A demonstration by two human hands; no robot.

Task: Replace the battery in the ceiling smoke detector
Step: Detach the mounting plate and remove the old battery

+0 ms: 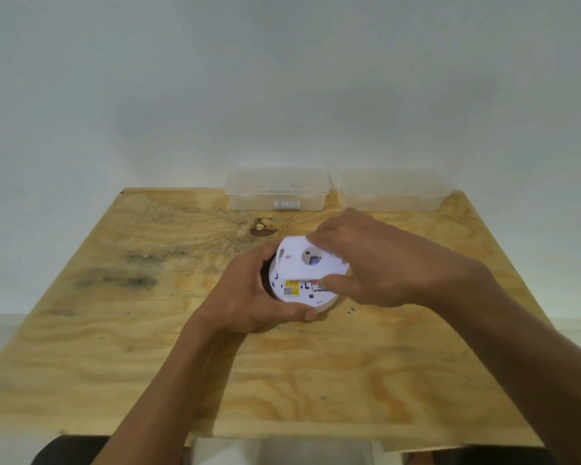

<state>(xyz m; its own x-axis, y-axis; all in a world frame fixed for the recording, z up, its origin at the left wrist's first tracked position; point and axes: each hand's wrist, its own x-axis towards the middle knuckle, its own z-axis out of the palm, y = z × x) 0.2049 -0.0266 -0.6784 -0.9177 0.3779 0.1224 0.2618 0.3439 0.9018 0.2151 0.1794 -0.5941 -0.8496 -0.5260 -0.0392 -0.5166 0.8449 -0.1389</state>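
Hands: left hand (249, 297), right hand (369, 260) gripping one smoke detector (299, 283); two clear boxes (277, 193)

Left hand (249, 297) cups white smoke detector (302, 293) above plywood surface (114, 347); right hand (376, 263) grips its tilted cover plate (299, 263). 2 clear boxes (275, 193) at far edge.

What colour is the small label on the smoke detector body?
Yellow label, on the white smoke detector body; seen in the head view.
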